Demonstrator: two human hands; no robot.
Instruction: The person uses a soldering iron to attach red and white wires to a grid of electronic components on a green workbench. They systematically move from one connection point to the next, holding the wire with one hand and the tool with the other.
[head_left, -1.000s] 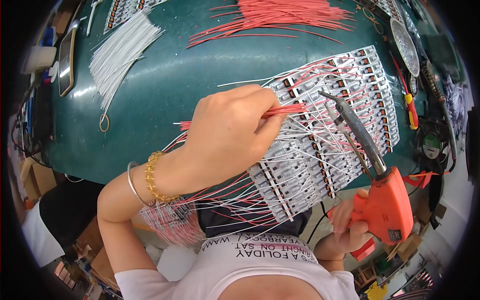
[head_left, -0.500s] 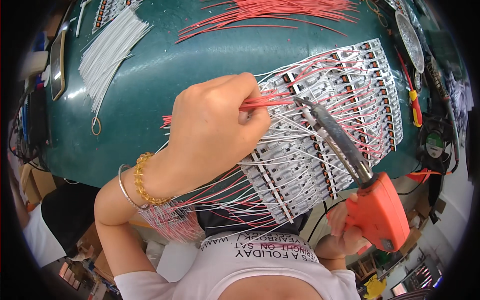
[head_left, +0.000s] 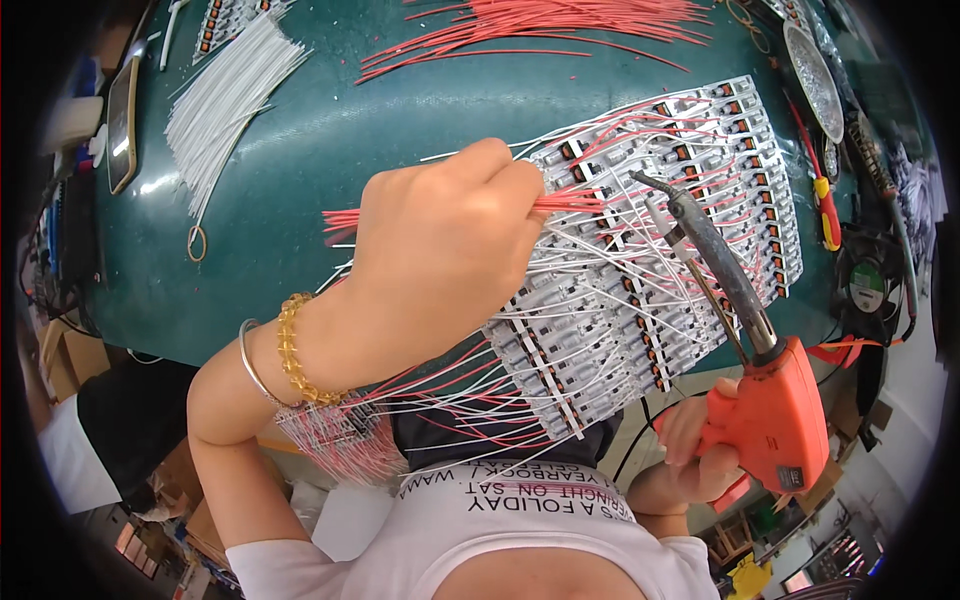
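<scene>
My left hand (head_left: 435,260) is closed around a small bundle of red wires (head_left: 572,201), whose ends stick out on both sides of the fist. It hovers over the left part of a panel of clear small modules (head_left: 560,372), with red and white wires running across it. In my right hand (head_left: 698,455) is a red soldering gun (head_left: 772,420), fingers wrapped round its grip. Its dark bent tip (head_left: 655,183) points left, just right of the bundle's ends and apart from them. My left palm and the middle of the bundle are hidden.
On the green table (head_left: 300,180) lie loose white wires (head_left: 232,105) and a pile of red wires (head_left: 560,25). A phone (head_left: 122,125) is at the left edge. At right are a screwdriver (head_left: 827,215), a metal dish (head_left: 814,80) and a small fan (head_left: 868,280). More wired modules (head_left: 345,435) hang near my lap.
The soldering gun has moved right, its tip drawing away from the red wire ends. My left hand has shifted slightly right and turned, still gripping the bundle.
</scene>
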